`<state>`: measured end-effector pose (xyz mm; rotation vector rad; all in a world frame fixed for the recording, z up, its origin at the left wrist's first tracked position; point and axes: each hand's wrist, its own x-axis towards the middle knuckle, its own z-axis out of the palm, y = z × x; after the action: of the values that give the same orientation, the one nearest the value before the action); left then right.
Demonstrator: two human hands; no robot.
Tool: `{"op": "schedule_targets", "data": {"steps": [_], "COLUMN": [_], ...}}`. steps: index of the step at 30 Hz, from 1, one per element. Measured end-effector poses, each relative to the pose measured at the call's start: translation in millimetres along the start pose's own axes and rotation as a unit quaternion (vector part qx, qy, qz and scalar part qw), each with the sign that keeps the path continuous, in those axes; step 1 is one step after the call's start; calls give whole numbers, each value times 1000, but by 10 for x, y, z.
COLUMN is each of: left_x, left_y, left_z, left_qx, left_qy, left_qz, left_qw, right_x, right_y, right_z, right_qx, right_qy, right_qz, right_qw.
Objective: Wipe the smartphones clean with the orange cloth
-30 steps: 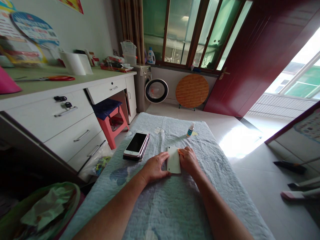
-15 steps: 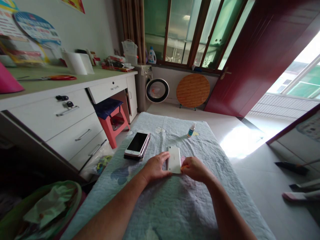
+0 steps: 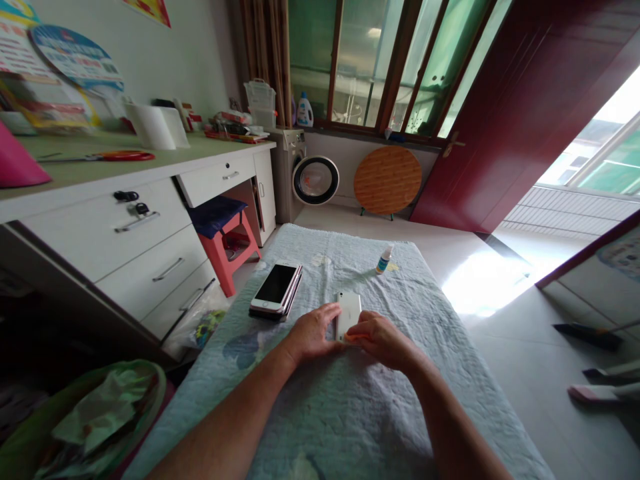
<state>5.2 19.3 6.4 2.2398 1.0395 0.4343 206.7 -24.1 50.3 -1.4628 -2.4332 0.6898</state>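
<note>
A white smartphone (image 3: 349,308) lies back up on the covered surface in front of me. My left hand (image 3: 313,333) grips it along its left edge, fingers at the upper side and thumb near the bottom corner. My right hand (image 3: 380,340) is closed and rests over the phone's lower right part. From under its fingers shows a small bit of orange cloth (image 3: 354,337), pressed on the phone's back; most of it is hidden. To the left lies a stack of phones (image 3: 275,288), a white one with a dark screen on top. Beyond, on the right, stands a small spray bottle (image 3: 384,260).
A pale blue quilted cover (image 3: 400,413) spreads under everything. Left are a white desk (image 3: 150,230) with drawers, a pink stool (image 3: 227,250) and a green bin (image 3: 150,387). Behind stand a washing machine (image 3: 287,177) with its door open and a round wooden tabletop (image 3: 387,179).
My right hand has slid left with the orange cloth, from the phone's lower right edge onto its lower back. My left hand and the phone stay in place.
</note>
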Motion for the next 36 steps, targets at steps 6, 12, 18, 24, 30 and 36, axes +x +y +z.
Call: {"op": "schedule_targets", "data": {"steps": [6, 12, 18, 24, 30, 36], "left_x": [0, -17, -28, -11, -7, -12], "left_y": [10, 44, 41, -8, -27, -9], "left_z": [-5, -22, -14, 17, 21, 17], "left_qx": [-7, -1, -18, -12, -14, -17], "left_qy": [2, 0, 16, 14, 17, 16], "left_qz": [-1, -5, 6, 6, 18, 7], "left_qw": [1000, 1000, 1000, 1000, 1000, 1000], "right_x": [98, 239, 411, 473, 510, 665], "right_y": [256, 415, 453, 442, 433, 416], "right_z": [162, 251, 198, 194, 260, 226], "right_qx": [-44, -94, -128, -117, -127, -165], "right_qy": [89, 164, 208, 226, 221, 189], "right_qz": [66, 83, 132, 164, 162, 172], "right_qw": [993, 978, 961, 953, 953, 953]}}
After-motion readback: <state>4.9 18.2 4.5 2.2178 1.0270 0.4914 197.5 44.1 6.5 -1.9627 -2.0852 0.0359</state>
